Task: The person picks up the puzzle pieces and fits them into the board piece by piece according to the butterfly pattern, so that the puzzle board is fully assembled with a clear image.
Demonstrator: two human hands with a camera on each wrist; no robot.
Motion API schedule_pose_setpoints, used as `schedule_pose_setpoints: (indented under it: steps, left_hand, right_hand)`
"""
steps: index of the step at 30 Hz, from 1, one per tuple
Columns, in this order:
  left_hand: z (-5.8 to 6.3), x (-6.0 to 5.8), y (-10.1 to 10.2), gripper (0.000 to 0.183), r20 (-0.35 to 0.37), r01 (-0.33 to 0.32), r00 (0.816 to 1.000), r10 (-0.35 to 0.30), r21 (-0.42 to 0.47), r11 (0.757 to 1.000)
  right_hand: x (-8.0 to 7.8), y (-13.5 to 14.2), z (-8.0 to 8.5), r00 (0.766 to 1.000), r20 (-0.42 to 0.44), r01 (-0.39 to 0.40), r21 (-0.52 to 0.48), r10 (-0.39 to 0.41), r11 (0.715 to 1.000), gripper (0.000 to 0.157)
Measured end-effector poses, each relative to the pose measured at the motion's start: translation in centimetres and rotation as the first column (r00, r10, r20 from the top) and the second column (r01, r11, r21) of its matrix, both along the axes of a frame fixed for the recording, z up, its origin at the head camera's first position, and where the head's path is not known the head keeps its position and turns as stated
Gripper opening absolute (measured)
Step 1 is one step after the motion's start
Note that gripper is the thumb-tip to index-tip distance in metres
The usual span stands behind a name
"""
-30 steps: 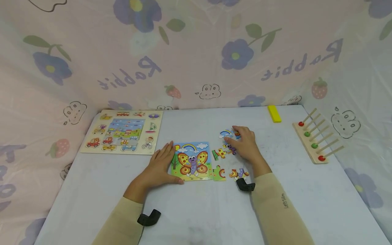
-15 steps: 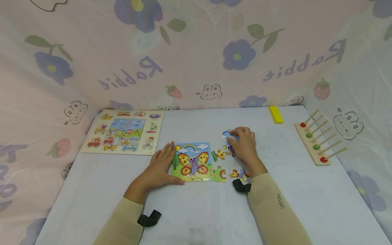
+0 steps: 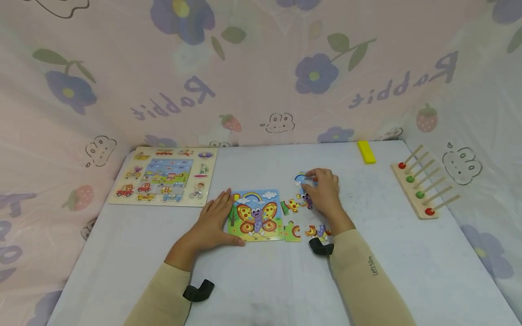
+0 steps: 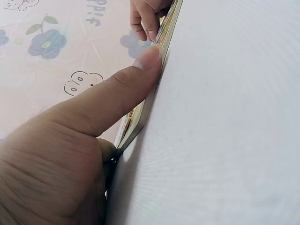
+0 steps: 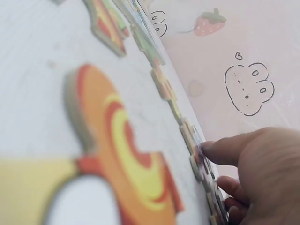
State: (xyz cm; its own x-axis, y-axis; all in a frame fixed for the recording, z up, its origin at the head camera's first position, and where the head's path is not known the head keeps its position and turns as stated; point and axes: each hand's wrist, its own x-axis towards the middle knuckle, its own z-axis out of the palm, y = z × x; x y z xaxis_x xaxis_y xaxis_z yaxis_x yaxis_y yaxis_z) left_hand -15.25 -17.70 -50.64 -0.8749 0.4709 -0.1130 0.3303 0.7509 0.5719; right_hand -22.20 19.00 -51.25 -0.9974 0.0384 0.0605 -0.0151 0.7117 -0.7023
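A square butterfly puzzle board [image 3: 258, 228] lies flat mid-table. My left hand [image 3: 212, 224] rests along its left side, with fingers extended and the thumb at its near edge; the left wrist view shows that thumb [image 4: 122, 86] against the board's rim. To the board's right lie loose puzzle pieces: a rainbow piece [image 3: 300, 178], a yellow spotted wing piece [image 3: 292, 205], a green corner piece [image 3: 291, 232] and an orange-and-purple piece [image 3: 318, 231]. Over the upper pieces, my right hand [image 3: 326, 192] pinches one between thumb and fingers; the hand partly covers it.
A wooden vehicle puzzle board [image 3: 204, 183] lies at the back left. At the back right is a yellow block [image 3: 366, 152]. A wooden peg rack [image 3: 415, 192] with red and green beads stands near the right edge. A printed curtain surrounds the table.
My right hand's thumb and forefinger have drawn closer together over the upper pieces, and its forearm has shifted slightly left. The left hand and the board stay in place.
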Motion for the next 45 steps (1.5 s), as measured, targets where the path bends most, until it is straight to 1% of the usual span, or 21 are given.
schedule_pose_setpoints:
  steps: [3,6,8,11,15,20,22,24,27,29,31,34,36,40,45]
  left_hand:
    - [-0.1,-0.1,0.0,0.148,0.001,0.001,1.000,-0.001,-0.001,1.000]
    - [-0.2,-0.1,0.0,0.147,-0.004,0.002,1.000,-0.002,-0.002,1.000]
    - [-0.2,-0.1,0.1,0.147,-0.003,0.003,1.000,-0.003,-0.001,1.000]
    - [-0.1,0.0,0.1,0.146,0.000,0.000,1.000,0.000,0.001,1.000]
    - [0.0,0.1,0.2,0.146,-0.001,-0.005,1.000,0.005,0.002,1.000]
    - [-0.1,0.1,0.1,0.147,0.004,-0.010,1.000,0.010,-0.015,1.000]
    - [-0.1,0.0,0.0,0.147,0.003,-0.010,1.000,0.010,-0.018,1.000]
    - [-0.2,0.0,0.0,0.147,0.001,-0.009,1.000,0.009,-0.018,1.000]
    - [-0.2,0.0,0.1,0.147,0.000,-0.007,1.000,0.007,-0.012,1.000]
    - [-0.2,-0.1,0.1,0.147,-0.002,-0.007,1.000,0.007,-0.011,1.000]
    - [-0.2,0.0,0.1,0.147,0.004,-0.008,1.000,0.008,-0.012,1.000]
    - [-0.3,0.0,0.1,0.147,0.008,-0.007,1.000,0.007,-0.016,1.000]
    - [-0.3,0.0,0.0,0.148,0.012,-0.007,1.000,0.007,-0.018,1.000]
    - [-0.3,0.0,0.1,0.148,0.005,-0.007,1.000,0.007,-0.010,1.000]
    - [-0.2,0.1,0.1,0.147,0.005,-0.007,1.000,0.007,-0.002,1.000]
  right_hand:
    - [0.0,0.1,-0.1,1.000,0.001,0.001,0.006,-0.001,1.000,0.052]
    - [0.1,0.2,-0.1,1.000,0.020,-0.009,0.026,0.009,1.000,0.062]
    - [0.1,0.2,0.0,0.999,0.036,-0.016,0.033,0.015,0.999,0.063]
    - [0.1,0.3,0.2,0.998,0.054,-0.023,0.024,0.022,0.999,0.059]
    - [0.0,0.4,0.1,0.999,0.039,0.010,-0.016,-0.010,1.000,0.055]
    - [0.1,0.1,-0.3,0.998,-0.039,0.052,-0.105,-0.056,0.993,0.050]
    - [0.2,0.0,-0.3,0.993,-0.091,0.062,-0.163,-0.078,0.985,0.050]
    - [0.3,-0.2,-0.2,0.981,-0.157,0.074,-0.238,-0.113,0.969,0.046]
    - [0.6,-0.4,0.1,0.952,-0.253,0.081,-0.341,-0.175,0.937,0.034]
    - [0.7,-0.6,0.2,0.936,-0.289,0.078,-0.385,-0.200,0.920,0.027]
    - [0.8,-0.7,0.4,0.930,-0.301,0.078,-0.398,-0.210,0.914,0.022]
    - [1.0,-0.9,0.6,0.933,-0.299,0.059,-0.428,-0.202,0.902,0.022]
    - [1.1,-1.1,0.6,0.938,-0.292,0.046,-0.434,-0.189,0.900,0.023]
    - [1.4,-1.4,0.7,0.948,-0.280,0.006,-0.454,-0.149,0.891,0.025]
    - [1.6,-2.2,0.7,0.952,-0.292,-0.058,-0.462,-0.090,0.885,0.030]
